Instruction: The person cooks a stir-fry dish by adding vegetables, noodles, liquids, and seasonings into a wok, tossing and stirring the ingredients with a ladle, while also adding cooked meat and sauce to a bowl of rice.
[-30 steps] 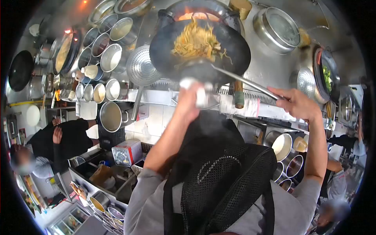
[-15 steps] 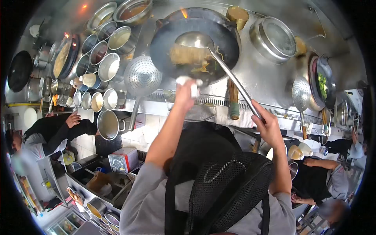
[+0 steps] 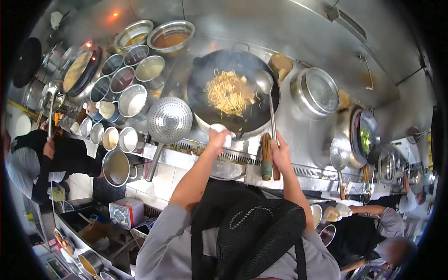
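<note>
A dark wok rests on the stove with steaming noodles in its middle. My left hand grips a white cloth against the wok's near rim. In my right hand is the handle of a metal ladle, whose bowl lies inside the wok at the right of the noodles. Just left of my right hand, a bamboo brush with a green-wrapped handle lies at the stove's front edge.
A perforated strainer and several metal pots of sauces and powders are on the left. Right of the wok are a lidded pot and a second strainer. Co-workers stand at far left and lower right.
The wok has come down level onto the stove and the noodles have settled in its middle. My right hand and the ladle have moved lower and to the left; the left co-worker now holds up a ladle.
</note>
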`<state>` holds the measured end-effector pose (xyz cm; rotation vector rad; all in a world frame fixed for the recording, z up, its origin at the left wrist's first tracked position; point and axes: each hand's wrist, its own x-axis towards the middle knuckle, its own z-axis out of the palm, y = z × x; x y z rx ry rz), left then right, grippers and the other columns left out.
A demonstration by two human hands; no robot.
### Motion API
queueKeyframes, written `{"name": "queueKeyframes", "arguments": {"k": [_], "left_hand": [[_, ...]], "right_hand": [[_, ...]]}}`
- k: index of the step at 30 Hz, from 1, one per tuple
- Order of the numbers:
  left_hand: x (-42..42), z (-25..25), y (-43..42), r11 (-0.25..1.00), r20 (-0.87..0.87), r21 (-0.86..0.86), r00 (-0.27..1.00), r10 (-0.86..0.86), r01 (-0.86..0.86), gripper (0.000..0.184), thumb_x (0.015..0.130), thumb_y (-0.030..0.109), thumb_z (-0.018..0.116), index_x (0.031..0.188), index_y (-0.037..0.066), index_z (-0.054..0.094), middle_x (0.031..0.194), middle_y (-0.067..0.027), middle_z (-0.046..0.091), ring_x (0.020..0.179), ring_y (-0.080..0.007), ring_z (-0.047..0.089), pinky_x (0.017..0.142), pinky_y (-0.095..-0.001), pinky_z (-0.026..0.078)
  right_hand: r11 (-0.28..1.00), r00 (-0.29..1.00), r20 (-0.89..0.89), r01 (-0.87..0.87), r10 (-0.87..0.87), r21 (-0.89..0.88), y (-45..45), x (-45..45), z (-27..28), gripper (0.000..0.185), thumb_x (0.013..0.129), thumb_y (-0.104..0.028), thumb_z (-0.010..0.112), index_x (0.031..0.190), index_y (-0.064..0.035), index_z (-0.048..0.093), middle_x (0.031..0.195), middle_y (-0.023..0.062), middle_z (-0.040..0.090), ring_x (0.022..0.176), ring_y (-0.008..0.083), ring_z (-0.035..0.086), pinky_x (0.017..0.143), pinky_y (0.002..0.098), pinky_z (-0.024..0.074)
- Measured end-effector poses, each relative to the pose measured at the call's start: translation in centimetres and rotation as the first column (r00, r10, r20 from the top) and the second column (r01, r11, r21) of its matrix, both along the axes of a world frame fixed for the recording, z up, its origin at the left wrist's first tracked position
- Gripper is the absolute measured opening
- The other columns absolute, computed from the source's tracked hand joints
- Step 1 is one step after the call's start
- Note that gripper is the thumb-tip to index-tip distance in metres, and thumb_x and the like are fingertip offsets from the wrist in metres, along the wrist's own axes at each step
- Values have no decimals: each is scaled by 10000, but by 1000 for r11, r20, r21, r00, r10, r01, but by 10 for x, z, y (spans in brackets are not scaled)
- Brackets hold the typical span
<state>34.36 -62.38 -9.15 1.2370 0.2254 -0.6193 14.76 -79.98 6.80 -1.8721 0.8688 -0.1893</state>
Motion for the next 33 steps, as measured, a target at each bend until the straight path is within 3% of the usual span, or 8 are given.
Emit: {"name": "queueKeyframes", "arguments": {"k": [1,7,10,12,18,23,29,33], "left_hand": [[-1,11,4,999,-21,-10,999,-37,37,300,831,-16,676,1093,-28,529,920,-132,654,702,-228,666,546,-382,537],[-2,26,10,998,-3,7,998,-63,63,397,814,13,722,1150,-73,529,961,-120,667,765,-212,663,606,-376,543],[0,22,10,999,-48,0,998,-40,41,406,830,25,734,1166,-50,519,986,-116,664,793,-210,664,634,-373,554],[0,19,11,998,-97,-59,995,-37,31,392,849,35,733,1177,-15,525,1005,-109,665,811,-229,680,675,-388,578],[0,54,30,959,-205,-262,965,-163,106,384,869,48,700,1211,53,527,1081,-102,647,946,-249,693,761,-418,610],[3,46,14,990,-234,-80,964,-130,114,447,845,55,723,1230,-9,506,1122,-140,636,941,-257,679,737,-419,591],[1,27,11,995,-172,-54,981,-91,83,599,776,59,796,1220,-80,420,1086,-181,629,912,-256,669,738,-408,583],[1,21,6,999,-146,-23,989,-32,29,577,779,53,790,1210,-55,422,1068,-173,619,884,-254,669,707,-398,583]], "right_hand": [[974,998,28,49,-57,220,2,30,8,571,1032,-203,579,1579,-116,441,639,9,548,499,121,486,454,318,444],[905,978,78,-207,192,371,2,121,-14,632,1041,-213,607,1621,-160,361,693,9,564,496,99,471,446,294,426],[893,917,4,-389,398,227,-22,75,-18,613,1030,-214,628,1602,-181,409,700,3,563,558,120,523,518,308,473],[683,820,-102,-531,563,-501,-52,35,-35,599,968,-163,674,1516,-357,525,939,150,711,779,369,698,727,453,564],[283,821,-519,-569,237,-772,-66,-35,102,437,959,-167,655,1366,-325,669,923,123,691,731,351,692,658,473,563],[501,758,-638,-608,136,-616,-13,-41,244,509,864,-70,728,1337,-256,699,916,129,701,810,345,708,713,475,555],[648,857,-448,-495,254,-580,-61,-33,97,517,890,-124,730,1396,-188,643,977,265,723,879,477,693,808,513,554],[998,988,-153,-39,30,-52,-27,-1,27,529,1033,-202,640,1540,-130,508,743,5,591,581,108,516,511,340,474]]}}
